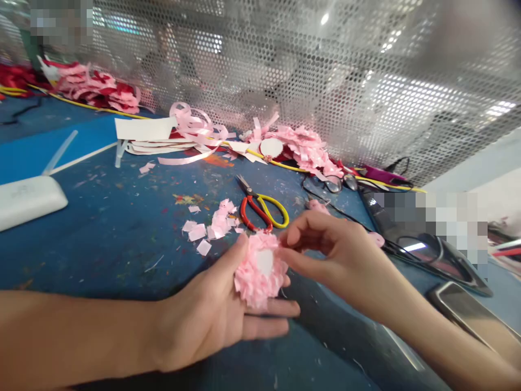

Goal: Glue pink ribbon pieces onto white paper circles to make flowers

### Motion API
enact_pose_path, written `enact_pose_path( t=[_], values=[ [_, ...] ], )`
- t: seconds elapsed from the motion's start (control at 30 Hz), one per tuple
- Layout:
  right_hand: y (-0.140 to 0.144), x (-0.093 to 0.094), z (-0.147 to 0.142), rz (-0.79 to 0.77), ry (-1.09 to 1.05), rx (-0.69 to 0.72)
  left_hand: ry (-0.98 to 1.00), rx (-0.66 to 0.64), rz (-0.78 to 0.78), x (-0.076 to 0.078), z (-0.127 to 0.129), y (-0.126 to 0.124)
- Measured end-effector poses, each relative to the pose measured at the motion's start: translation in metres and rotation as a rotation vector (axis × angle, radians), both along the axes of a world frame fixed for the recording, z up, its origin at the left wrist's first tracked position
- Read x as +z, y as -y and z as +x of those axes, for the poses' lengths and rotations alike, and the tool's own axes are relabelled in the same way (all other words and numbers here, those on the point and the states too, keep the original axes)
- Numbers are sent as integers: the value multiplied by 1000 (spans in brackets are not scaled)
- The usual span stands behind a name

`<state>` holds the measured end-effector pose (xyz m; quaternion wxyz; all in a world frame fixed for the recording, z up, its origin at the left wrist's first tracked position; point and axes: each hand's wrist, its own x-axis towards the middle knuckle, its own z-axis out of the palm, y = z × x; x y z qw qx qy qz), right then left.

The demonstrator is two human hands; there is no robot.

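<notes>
A round pink ribbon rosette (254,285) with a bare white middle rests in my left hand (203,309). My left thumb holds it from above, while the lower fingers stretch out beneath. At its right edge, my right hand (329,244) has thumb and fingertips close together; anything pinched between them is too small or blurred to make out. Just beyond the rosette lie scissors (252,196) with one red and one yellow handle, blades pointing away. Small cut pink ribbon squares (197,232) are scattered left of the scissors.
Pink ribbon piles (303,146) and white card strips (146,129) lie along the perforated metal screen (252,65). A yellow cord (280,164) runs before it. At left is a white case (30,201); at right are eyeglasses (334,184), a dark tablet-like device (391,217) and a phone (468,309).
</notes>
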<state>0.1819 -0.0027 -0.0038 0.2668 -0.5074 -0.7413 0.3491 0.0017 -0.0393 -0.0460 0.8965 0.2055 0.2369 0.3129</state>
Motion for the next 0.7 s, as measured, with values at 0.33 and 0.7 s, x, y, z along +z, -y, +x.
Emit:
enact_pose_path(
  t=[0.33,0.7],
  values=[
    [-70,19,-17,247,273,207,88,-188,54,-8,1,-2],
    [-110,-10,-77,362,576,540,82,-359,-40,-24,10,4]
  ],
)
